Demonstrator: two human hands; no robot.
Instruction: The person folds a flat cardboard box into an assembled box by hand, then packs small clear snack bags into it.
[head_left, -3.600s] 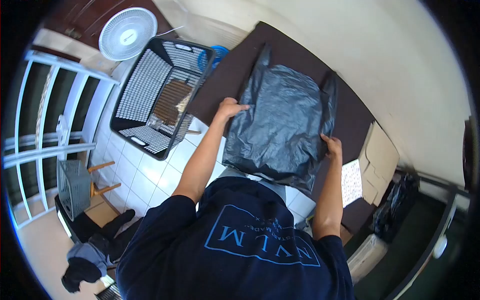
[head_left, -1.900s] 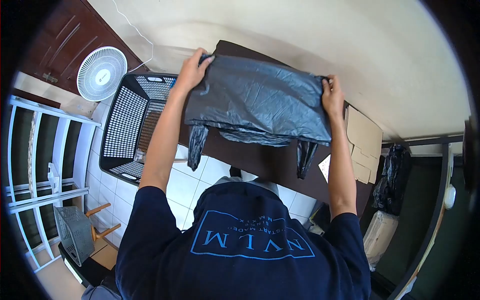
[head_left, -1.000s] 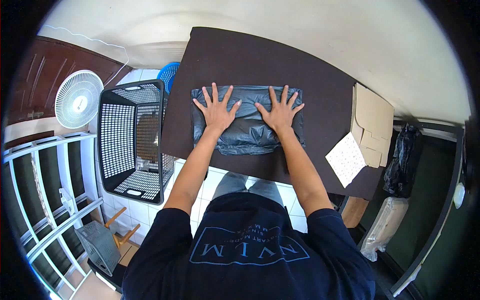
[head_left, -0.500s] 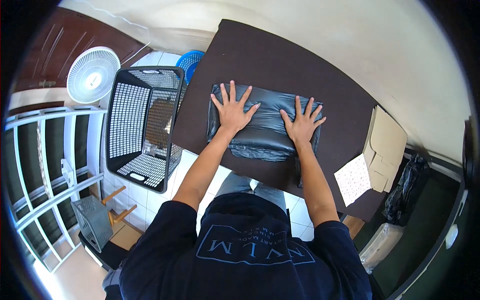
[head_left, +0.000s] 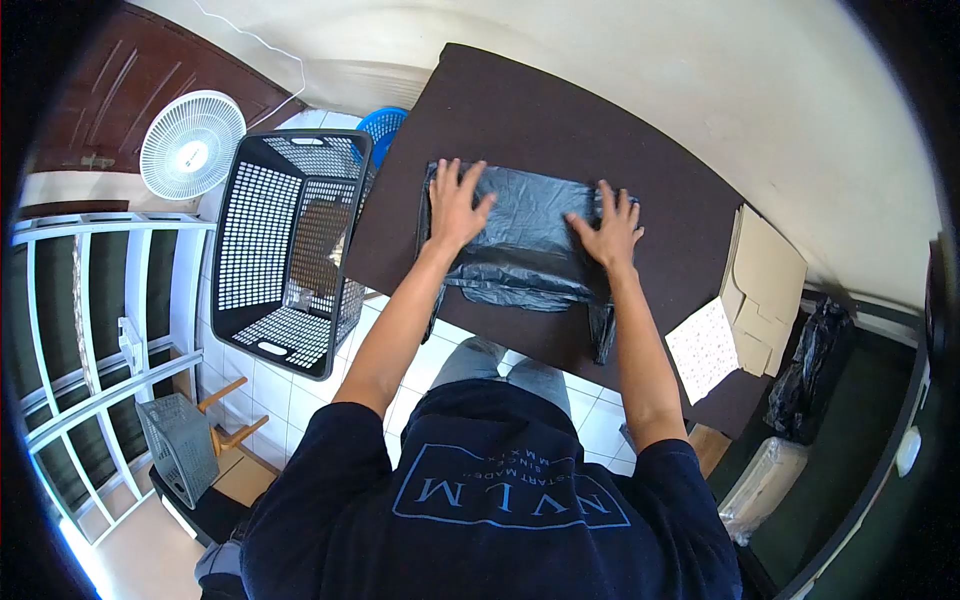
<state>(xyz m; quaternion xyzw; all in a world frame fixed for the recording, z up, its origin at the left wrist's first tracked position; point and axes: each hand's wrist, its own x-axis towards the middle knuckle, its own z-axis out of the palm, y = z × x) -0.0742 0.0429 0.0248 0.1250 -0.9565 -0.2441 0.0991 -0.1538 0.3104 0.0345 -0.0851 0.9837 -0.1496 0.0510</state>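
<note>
A black plastic bag (head_left: 530, 225) lies spread on the dark brown tabletop (head_left: 560, 110), with its lower part gathered in creases and loose strips hanging toward the near edge. My left hand (head_left: 458, 207) rests on the bag's left side, fingers stretched out and pointing away from me. Over its right side is my right hand (head_left: 610, 232), the fingers apart and the thumb toward the middle. Neither hand grips the plastic. Whether anything lies inside the bag cannot be made out.
Flattened cardboard (head_left: 762, 285) and a patterned sheet (head_left: 703, 348) lie at the table's right end. Left of the table stands a large black basket (head_left: 257, 240), with a blue basket (head_left: 382, 130) behind it and a white fan (head_left: 193, 145) farther left.
Both hands have shifted slightly on the bag, and their fingers are less widely spread. The bag's upper face looks flatter, and a strip at its lower right hangs more visibly.
</note>
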